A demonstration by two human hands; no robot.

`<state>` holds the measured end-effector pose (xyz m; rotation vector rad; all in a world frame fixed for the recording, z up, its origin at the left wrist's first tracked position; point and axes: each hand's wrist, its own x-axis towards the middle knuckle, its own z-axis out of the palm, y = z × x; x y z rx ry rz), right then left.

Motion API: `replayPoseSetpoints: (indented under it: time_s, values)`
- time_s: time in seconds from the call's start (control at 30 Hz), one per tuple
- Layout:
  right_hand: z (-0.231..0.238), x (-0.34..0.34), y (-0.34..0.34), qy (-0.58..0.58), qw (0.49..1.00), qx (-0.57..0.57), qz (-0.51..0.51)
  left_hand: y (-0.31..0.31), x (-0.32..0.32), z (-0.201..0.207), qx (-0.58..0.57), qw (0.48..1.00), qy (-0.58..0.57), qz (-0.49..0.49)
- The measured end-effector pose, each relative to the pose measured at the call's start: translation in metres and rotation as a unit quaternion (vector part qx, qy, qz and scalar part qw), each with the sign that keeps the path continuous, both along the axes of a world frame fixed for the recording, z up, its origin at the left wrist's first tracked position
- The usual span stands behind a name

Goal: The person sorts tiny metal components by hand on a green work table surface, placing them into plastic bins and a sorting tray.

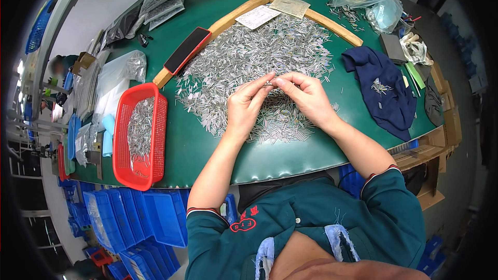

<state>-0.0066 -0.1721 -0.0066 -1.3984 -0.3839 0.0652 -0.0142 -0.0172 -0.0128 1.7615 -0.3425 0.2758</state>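
green table (202, 155): at its front edge, a red perforated basket (159, 148) could tip if elbowed; left hand (244, 110) and right hand (310, 99), fingers (258, 84) pinched on metal pins (268, 84) above the pin heap (264, 44), might drop some if grip slackens.

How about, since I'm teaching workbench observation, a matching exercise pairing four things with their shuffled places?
Things:
1. Red basket
2. Navy cloth
3. Flat black device
4. Left hand and right hand

Places:
A. Right side of the table, with a few metal rods on it
B. Fingertips close together, over the pile
C. Left side of the table, containing many rods
D. Lying along a wooden strip

Pairs: 1-C; 2-A; 3-D; 4-B
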Motion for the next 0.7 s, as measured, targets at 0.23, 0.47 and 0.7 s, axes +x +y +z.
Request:
replayPoseSetpoints:
  time_s: [0.23, 0.47, 0.7]
  values:
    - [0.003, -0.001, -0.003, 0.031, 0.999, -0.039, 0.007, 0.000, 0.001, -0.001, -0.016, 0.999, -0.025, -0.017]
    - [0.008, -0.005, -0.003, 0.007, 0.986, -0.164, -0.032, 0.003, -0.001, 0.004, 0.278, 0.934, -0.220, 0.045]
    - [0.002, 0.004, -0.003, 0.136, 0.990, -0.017, 0.027, 0.000, -0.002, 0.006, 0.329, 0.917, -0.222, 0.038]
